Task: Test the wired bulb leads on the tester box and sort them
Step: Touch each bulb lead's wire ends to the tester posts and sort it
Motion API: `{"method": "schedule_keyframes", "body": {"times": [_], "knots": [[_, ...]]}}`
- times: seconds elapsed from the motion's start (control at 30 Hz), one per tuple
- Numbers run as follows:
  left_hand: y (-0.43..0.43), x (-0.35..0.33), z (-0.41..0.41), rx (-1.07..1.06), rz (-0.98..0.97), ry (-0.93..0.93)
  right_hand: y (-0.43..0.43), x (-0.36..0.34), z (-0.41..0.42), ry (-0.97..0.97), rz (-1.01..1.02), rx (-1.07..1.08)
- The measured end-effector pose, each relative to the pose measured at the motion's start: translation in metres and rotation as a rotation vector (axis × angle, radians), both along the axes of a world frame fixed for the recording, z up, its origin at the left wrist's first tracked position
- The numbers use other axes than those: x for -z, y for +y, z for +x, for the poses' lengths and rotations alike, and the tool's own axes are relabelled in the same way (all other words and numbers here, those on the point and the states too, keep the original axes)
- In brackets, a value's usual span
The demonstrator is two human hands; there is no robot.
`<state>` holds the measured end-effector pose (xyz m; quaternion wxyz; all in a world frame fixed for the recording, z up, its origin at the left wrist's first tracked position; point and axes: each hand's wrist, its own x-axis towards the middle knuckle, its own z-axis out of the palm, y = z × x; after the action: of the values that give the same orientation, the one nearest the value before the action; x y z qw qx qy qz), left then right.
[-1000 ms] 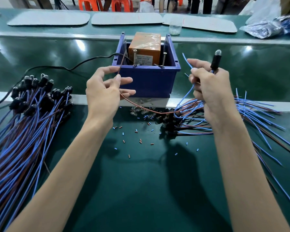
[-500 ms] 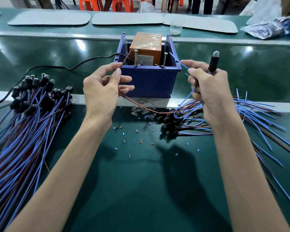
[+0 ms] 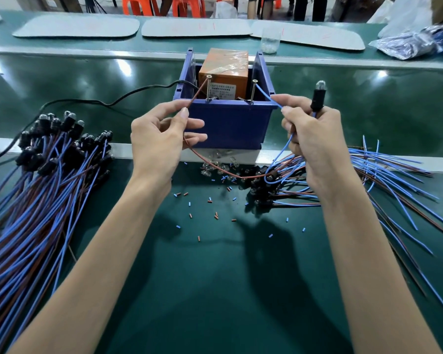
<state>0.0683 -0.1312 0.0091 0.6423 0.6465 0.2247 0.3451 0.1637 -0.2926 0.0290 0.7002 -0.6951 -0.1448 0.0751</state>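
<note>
The tester box [image 3: 228, 123] is a blue bin holding an orange unit, with two upright screws on its front rim. My left hand [image 3: 159, 141] pinches a brown wire [image 3: 197, 94] whose tip reaches the left screw [image 3: 208, 88]. My right hand [image 3: 315, 139] pinches the blue wire [image 3: 266, 94], its end at the right screw [image 3: 253, 90], and also holds the black bulb socket [image 3: 317, 98] upright. The bulb on top looks unlit. Both wires loop down to the mat between my hands.
A big bundle of wired bulbs [image 3: 44, 175] lies at the left, another pile [image 3: 368, 180] at the right. Loose small bulbs [image 3: 215, 167] and cut insulation bits [image 3: 215, 215] lie in front of the box. A black power cord [image 3: 100, 100] runs left. A clear cup [image 3: 270, 42] stands behind.
Both hands have risen toward the box, bringing the brown wire tip to the left screw and the blue wire tip to the right screw.
</note>
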Motion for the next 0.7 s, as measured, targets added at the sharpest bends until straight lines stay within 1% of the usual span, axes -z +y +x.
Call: {"method": "schedule_keyframes", "body": {"times": [0.37,0.7], "knots": [[-0.0019,0.0008,-0.0005,0.015,-0.015,0.007,0.0018,0.0023,0.0006,-0.008,-0.038,0.011],[-0.0026,0.0019,0.0000,0.024,-0.029,0.026,0.0057,0.0047,-0.0015,0.001,-0.021,-0.027]]}}
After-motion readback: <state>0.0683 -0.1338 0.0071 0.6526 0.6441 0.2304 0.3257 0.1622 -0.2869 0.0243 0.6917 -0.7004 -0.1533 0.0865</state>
